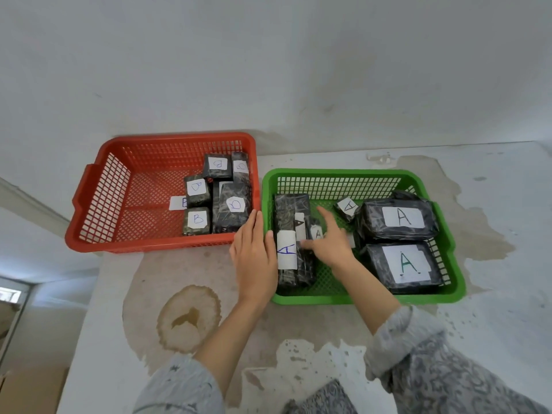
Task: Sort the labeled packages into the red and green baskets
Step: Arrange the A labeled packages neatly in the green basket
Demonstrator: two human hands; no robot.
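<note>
The red basket on the left holds several black packages with white B labels in its right half. The green basket on the right holds black packages marked A: two large ones at the right, a small tilted one at the back, and long ones standing along the left wall. My left hand lies flat with fingers together against the green basket's left edge, holding nothing. My right hand is inside the green basket, fingers spread, touching the long A packages and a small A package.
Both baskets sit side by side on a stained white table that meets a white wall at the back. The table's left edge drops off toward the floor. Patterned sleeves and clothing fill the bottom of the view.
</note>
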